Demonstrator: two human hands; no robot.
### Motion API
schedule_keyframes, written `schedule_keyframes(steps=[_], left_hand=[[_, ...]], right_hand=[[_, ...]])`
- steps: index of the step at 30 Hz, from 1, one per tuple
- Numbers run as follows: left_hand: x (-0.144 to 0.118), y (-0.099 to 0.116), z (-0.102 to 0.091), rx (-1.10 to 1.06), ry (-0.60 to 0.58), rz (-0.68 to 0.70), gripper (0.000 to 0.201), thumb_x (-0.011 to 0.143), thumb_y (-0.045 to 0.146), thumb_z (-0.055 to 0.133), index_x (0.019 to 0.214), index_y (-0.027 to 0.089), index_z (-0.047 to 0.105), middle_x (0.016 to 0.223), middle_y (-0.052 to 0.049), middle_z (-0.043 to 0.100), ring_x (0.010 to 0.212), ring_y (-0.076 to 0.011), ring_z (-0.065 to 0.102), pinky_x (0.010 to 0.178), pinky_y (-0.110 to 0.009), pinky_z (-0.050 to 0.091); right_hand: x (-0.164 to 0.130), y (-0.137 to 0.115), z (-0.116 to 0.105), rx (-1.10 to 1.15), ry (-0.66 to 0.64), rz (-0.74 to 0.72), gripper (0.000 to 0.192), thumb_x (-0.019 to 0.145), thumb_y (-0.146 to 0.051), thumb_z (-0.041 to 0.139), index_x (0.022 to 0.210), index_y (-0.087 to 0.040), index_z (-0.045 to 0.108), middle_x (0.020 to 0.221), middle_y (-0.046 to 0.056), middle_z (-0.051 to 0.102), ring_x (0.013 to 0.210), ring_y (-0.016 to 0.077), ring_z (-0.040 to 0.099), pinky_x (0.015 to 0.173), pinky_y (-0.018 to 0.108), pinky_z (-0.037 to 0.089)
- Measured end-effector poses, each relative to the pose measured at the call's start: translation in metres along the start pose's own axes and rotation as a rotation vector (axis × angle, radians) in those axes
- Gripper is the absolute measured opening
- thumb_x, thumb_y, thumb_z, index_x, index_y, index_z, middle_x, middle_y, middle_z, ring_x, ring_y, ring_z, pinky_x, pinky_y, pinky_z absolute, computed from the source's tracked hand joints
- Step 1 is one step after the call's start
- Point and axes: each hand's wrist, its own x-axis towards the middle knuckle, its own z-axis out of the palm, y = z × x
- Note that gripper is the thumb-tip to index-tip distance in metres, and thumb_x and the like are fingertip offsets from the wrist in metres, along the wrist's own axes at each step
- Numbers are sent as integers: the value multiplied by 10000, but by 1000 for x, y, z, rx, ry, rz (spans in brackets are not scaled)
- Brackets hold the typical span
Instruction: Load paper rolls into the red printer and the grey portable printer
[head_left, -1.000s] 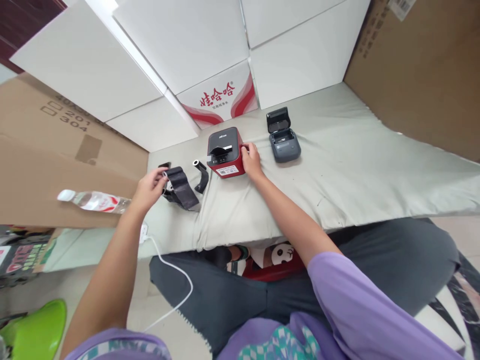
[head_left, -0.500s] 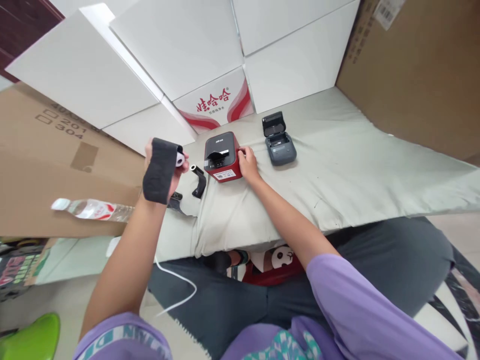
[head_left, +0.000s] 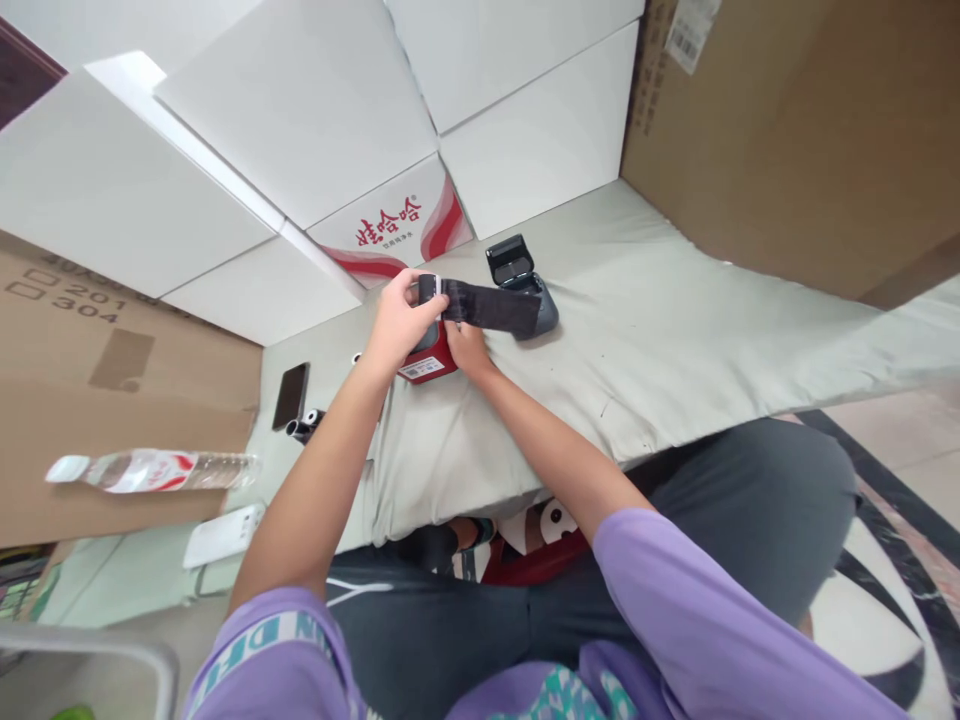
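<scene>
My left hand (head_left: 397,320) holds a roll with a black ribbon (head_left: 491,305) stretched to the right, just above the red label printer (head_left: 424,362). The ribbon's free end hangs over a small grey printer (head_left: 525,280) with its lid up. My right hand (head_left: 466,345) rests against the red printer's right side, partly hidden under the ribbon. Both printers stand on a pale cloth-covered table (head_left: 675,330).
A black phone (head_left: 290,395) and a black spool piece (head_left: 304,428) lie at the table's left end. A water bottle (head_left: 150,470) and a white adapter (head_left: 221,535) lie lower left. White boxes (head_left: 300,120) stand behind, a cardboard box (head_left: 810,130) to the right.
My left hand picked the ribbon roll up from the table's left end, lifted it and carried it right over the red printer. My right hand stayed at the printer.
</scene>
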Motion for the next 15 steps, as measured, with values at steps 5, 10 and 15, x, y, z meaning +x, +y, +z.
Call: schedule_keyframes(steps=[5,10,15], left_hand=[[18,-9,21,32,68,18,210,812,217,697,992,209,588,799,3,640,732,-166,645,686,-273,542],[30,-7,36,83,96,203,140,815,255,739,898,199,641,811,-5,626,779,-156,636,728,-260,546],[42,-8,59,-94,30,249,221,836,293,743,1015,209,643,898,-17,659,753,-138,653,665,-238,546]], right_hand=[[0,-4,0,-49,10,66,134,978,-243,502,998,-199,626,1092,91,667,1092,228,624,1079,400,483],[-1,-5,-3,-63,-5,50,103,978,-250,498,980,-212,593,1064,74,644,1085,221,605,1081,382,467],[0,-3,-4,-51,-28,45,107,975,-251,513,1031,-214,596,1148,98,665,1166,232,594,1107,380,454]])
